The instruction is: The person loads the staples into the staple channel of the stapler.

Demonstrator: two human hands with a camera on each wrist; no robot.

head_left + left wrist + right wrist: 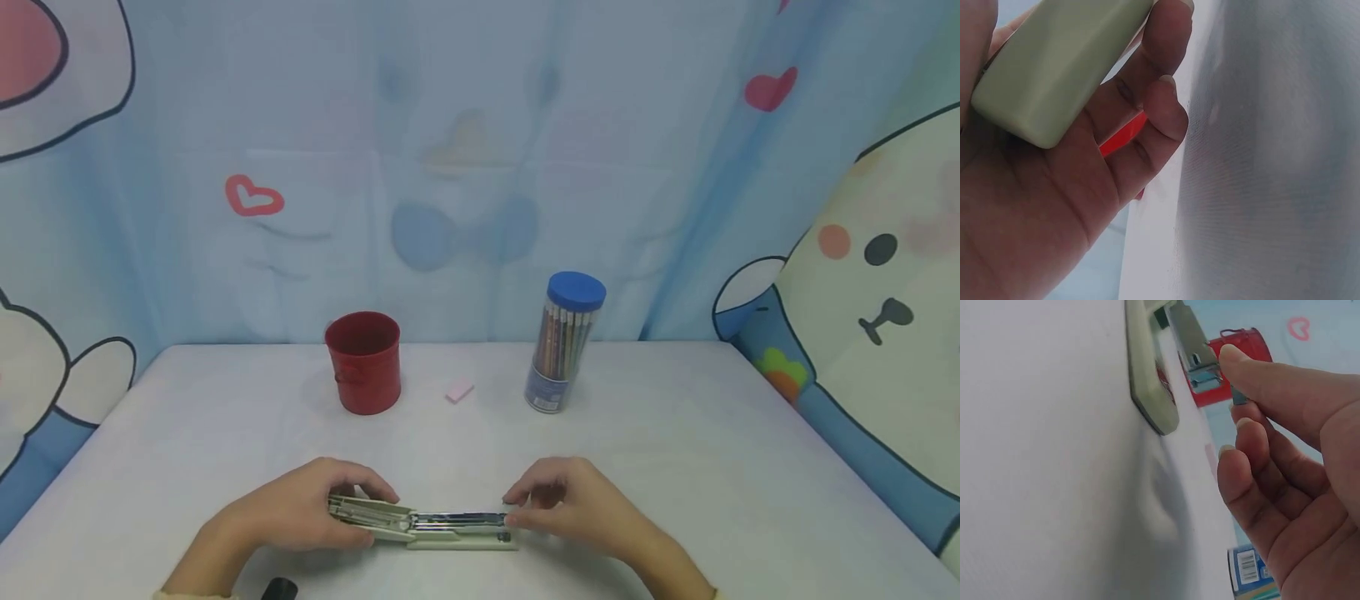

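A pale green stapler (461, 542) lies opened wide near the front of the white table, its metal magazine (457, 521) exposed. My left hand (307, 504) grips the swung-back top cover; in the left wrist view the cover's rounded green end (1054, 81) sits between thumb and fingers. At the stapler's other end, my right hand (581, 504) pinches a short grey strip of staples (1239, 397) between thumb and index finger. The strip is beside the magazine's tip, most of it hidden by the fingertips.
Behind the stapler stand a red cup (365, 371) on the left and a clear tub of pencils (562, 346) with a blue lid on the right. Between them lies a small pink piece (459, 392). A black cylindrical object (280, 589) shows at the front edge of the view.
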